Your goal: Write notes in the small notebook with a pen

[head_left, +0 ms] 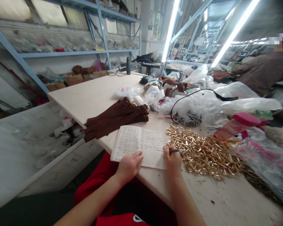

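An open notebook with handwriting on both pages lies at the table's front edge. My left hand rests on the notebook's lower edge, its fingers curled together; whether anything is under them is hidden. At the right page's edge, my right hand is closed around a dark pen, which points to the right. A heap of gold metal buckles spreads just right of that hand. Behind the notebook lies a bundle of dark brown strips.
Clear plastic bags cover the back right of the table. A pink-lidded bottle leans beyond the buckles. A white bin stands at left, and a person is at far right.
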A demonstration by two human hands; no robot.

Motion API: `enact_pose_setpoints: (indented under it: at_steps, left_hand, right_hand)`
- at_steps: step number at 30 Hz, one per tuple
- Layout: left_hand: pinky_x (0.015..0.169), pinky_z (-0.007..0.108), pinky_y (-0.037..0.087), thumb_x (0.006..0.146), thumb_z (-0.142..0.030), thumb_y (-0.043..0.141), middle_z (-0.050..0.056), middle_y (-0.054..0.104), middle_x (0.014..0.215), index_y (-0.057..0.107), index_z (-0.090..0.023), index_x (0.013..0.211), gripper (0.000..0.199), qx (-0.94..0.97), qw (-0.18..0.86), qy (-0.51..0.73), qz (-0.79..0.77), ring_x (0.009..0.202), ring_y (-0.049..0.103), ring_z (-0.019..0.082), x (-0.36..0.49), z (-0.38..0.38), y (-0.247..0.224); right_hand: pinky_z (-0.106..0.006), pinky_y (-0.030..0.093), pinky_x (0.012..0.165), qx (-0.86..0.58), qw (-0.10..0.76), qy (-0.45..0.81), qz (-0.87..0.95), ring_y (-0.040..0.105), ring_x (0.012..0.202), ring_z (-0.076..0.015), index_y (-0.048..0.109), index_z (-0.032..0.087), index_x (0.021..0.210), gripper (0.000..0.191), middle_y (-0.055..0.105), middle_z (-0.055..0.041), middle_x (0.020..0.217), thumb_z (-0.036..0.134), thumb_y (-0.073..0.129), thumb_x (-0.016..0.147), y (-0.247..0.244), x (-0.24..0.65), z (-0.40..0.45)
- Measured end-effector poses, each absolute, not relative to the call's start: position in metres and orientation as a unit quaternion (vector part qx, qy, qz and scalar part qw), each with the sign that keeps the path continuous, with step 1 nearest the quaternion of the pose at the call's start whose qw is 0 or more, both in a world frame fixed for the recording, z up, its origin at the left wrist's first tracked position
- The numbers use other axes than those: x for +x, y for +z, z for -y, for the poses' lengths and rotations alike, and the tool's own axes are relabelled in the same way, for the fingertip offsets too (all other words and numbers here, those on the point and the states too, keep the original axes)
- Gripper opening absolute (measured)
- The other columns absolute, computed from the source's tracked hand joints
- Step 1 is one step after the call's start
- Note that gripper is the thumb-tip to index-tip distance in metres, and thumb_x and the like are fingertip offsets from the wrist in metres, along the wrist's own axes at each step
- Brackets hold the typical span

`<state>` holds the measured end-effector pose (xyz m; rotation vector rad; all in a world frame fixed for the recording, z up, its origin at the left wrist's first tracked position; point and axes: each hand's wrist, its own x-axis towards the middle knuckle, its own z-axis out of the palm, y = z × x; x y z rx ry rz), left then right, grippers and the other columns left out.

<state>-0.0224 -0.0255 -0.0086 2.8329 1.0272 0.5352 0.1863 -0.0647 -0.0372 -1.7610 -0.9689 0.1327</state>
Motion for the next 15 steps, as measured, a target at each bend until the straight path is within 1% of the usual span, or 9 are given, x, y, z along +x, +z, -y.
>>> enact_pose_setpoints:
  at_steps: [4,7,11,15]
  left_hand:
    - [0.087,0.037,0.046,0.086,-0.023,0.041,0.005,0.057,0.120,0.059,-0.020,0.104,0.026,0.921,0.089,0.174,-0.336,0.102,0.057,0.023,-0.027,0.029,0.002]
    - [0.087,0.033,0.045,0.084,-0.018,0.040,0.005,0.063,0.109,0.057,-0.020,0.107,0.029,0.910,0.133,0.180,-0.349,0.098,0.058,0.021,-0.028,0.032,0.014]
    - [0.083,0.033,0.045,0.084,-0.017,0.036,0.005,0.065,0.098,0.049,-0.018,0.119,0.038,0.902,0.184,0.178,-0.347,0.090,0.060,0.020,-0.022,0.034,0.028]
    - [0.085,0.033,0.044,0.086,-0.020,0.033,0.006,0.064,0.099,0.041,-0.016,0.127,0.042,0.903,0.242,0.167,-0.314,0.094,0.059,0.021,-0.007,0.034,0.031]
  right_hand:
    - [-0.029,0.037,0.054,-0.725,0.562,0.054,0.394,0.049,0.051,-0.0170,0.050,0.019,0.070,0.034,0.053,-0.0012,0.054,0.048,0.039,0.081,-0.034,0.185,0.068]
    - [-0.029,0.040,0.054,-0.705,0.613,0.066,0.351,0.053,0.050,-0.0169,0.050,0.018,0.076,0.034,0.055,-0.0002,0.054,0.049,0.039,0.083,-0.026,0.185,0.079]
    - [-0.026,0.041,0.050,-0.636,0.694,0.162,0.296,0.052,0.051,-0.0147,0.050,0.018,0.080,0.032,0.056,0.0019,0.057,0.051,0.050,0.080,-0.013,0.176,0.105]
    - [-0.023,0.038,0.049,-0.579,0.717,0.227,0.316,0.046,0.048,-0.0114,0.049,0.018,0.084,0.029,0.050,0.0049,0.053,0.046,0.055,0.080,-0.005,0.154,0.125]
